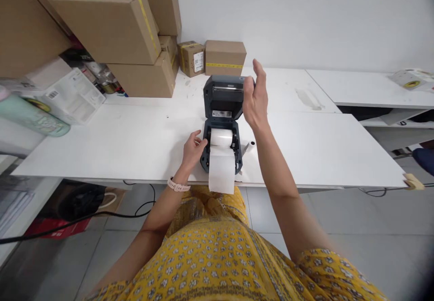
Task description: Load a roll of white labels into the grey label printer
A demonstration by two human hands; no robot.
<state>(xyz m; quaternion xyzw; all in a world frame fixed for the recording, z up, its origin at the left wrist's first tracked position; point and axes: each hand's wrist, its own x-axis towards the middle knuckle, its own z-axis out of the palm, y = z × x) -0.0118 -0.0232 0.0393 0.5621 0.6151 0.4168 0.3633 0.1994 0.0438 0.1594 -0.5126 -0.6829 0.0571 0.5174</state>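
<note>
A dark grey label printer [204, 161] stands on the white table near its front edge, with its lid [222, 104] raised. Inside it sits a white label roll [221, 137], from which a strip of labels [222, 170] runs forward and hangs past the table edge. My left hand [194, 149] is at the printer's left side, fingers apart, thumb against or close to the casing. At the right edge of the lid is my right hand [256, 100], its fingers stretched upward; whether it presses on the lid I cannot tell.
A small white roll [250, 145] lies right of the printer on the white table [305, 152]. Stacked cardboard boxes [111, 30] rise at the back left, with two smaller cartons [225, 57] by the wall. A green bottle [37, 113] is far left. Black cables [111, 213] hang below.
</note>
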